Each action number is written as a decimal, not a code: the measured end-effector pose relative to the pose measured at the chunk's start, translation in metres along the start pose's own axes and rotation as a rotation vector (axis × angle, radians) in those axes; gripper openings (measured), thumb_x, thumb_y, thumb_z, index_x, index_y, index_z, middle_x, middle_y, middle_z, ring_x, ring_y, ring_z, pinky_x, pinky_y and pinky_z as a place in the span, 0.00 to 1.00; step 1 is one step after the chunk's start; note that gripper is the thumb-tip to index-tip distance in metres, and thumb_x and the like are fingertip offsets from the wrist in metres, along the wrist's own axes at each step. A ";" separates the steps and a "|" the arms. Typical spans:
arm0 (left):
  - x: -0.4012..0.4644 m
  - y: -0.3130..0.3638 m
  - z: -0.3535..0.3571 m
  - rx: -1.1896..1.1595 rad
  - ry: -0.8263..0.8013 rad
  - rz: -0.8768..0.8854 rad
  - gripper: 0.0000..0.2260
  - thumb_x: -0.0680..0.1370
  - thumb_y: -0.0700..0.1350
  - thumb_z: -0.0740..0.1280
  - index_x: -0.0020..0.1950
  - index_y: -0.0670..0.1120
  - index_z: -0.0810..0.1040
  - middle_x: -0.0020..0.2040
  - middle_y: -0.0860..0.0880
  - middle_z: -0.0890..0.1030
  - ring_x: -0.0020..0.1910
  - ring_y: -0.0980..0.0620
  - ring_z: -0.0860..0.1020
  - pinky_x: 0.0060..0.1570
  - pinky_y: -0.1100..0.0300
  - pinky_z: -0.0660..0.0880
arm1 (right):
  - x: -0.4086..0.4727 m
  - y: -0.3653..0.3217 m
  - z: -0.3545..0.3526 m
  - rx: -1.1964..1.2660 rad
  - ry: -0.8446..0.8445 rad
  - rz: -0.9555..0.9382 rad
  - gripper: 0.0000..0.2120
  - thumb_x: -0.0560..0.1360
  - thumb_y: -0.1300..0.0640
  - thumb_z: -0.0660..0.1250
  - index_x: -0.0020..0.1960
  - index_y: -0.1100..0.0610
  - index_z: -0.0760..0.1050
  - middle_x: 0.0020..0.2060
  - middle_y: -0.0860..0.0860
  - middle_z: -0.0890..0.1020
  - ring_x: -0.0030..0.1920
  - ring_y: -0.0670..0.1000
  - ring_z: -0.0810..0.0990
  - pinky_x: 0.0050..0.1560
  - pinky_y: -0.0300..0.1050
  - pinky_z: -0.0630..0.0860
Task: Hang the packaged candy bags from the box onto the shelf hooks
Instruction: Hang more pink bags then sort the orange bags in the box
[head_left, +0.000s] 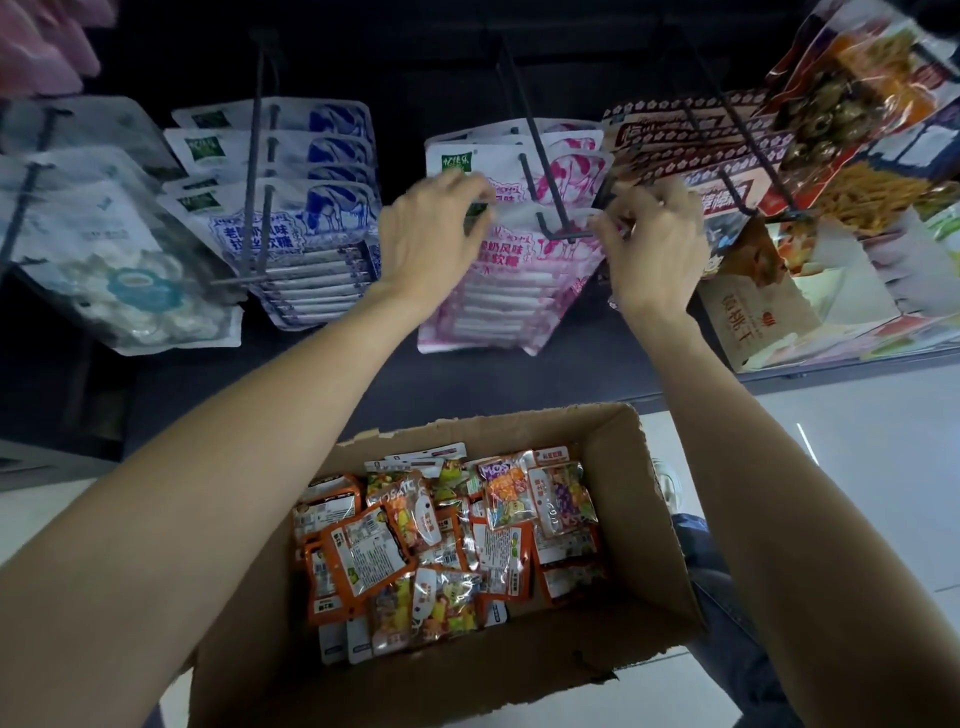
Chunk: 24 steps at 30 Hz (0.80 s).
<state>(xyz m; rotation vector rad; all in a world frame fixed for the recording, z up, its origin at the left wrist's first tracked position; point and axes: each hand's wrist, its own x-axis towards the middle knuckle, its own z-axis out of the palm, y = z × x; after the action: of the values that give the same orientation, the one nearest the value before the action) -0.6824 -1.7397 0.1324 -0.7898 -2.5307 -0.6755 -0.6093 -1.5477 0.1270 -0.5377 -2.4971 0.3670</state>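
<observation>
At the upper centre of the frame, both hands reach up to a pink-and-white candy bag (511, 291) at the front of a row of like bags on a dark shelf hook (558, 228). The left hand (431, 244) grips the bag's top left corner with curled fingers, and the right hand (654, 244) pinches its top right corner just beside the hook's tip. The bag's top edge sits at the hook's end; whether the hook passes through its hole cannot be told. Left of it, blue-and-white bags (311, 218) hang on a neighbouring hook (254, 187), and further left hang pale bags with a teal print (114, 249). At the upper right hang dark red packets (691, 150) and colourful snack bags (857, 93). Below, at the lower centre of the frame, an open cardboard box (660, 545) holds a loose heap of small orange and multicoloured candy bags (447, 545). It rests on a pale floor (831, 431) below the dark shelf base (311, 384).
</observation>
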 end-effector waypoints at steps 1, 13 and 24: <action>0.005 -0.002 0.001 0.039 0.026 0.027 0.09 0.77 0.49 0.66 0.52 0.46 0.80 0.51 0.48 0.81 0.49 0.48 0.79 0.35 0.58 0.71 | 0.001 -0.001 0.002 -0.002 0.003 0.028 0.10 0.75 0.51 0.68 0.50 0.57 0.79 0.50 0.54 0.78 0.50 0.56 0.77 0.37 0.45 0.68; -0.097 -0.021 -0.011 -0.066 0.028 0.075 0.07 0.76 0.43 0.64 0.52 0.44 0.78 0.51 0.47 0.79 0.51 0.49 0.73 0.49 0.57 0.68 | -0.164 -0.023 0.045 0.449 -0.338 0.135 0.13 0.77 0.46 0.65 0.51 0.56 0.73 0.40 0.48 0.80 0.40 0.48 0.80 0.43 0.51 0.79; -0.264 -0.135 -0.036 0.214 -0.620 -0.538 0.13 0.80 0.50 0.60 0.63 0.52 0.76 0.61 0.45 0.78 0.63 0.40 0.71 0.66 0.42 0.61 | -0.310 -0.042 0.142 0.162 -1.305 0.201 0.39 0.73 0.41 0.68 0.76 0.50 0.52 0.75 0.55 0.58 0.74 0.63 0.57 0.71 0.63 0.60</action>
<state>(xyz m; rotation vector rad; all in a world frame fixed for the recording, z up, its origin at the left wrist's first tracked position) -0.5562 -1.9669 -0.0149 -0.2489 -3.3631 -0.3213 -0.4656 -1.7440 -0.1153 -0.5749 -3.5591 1.3266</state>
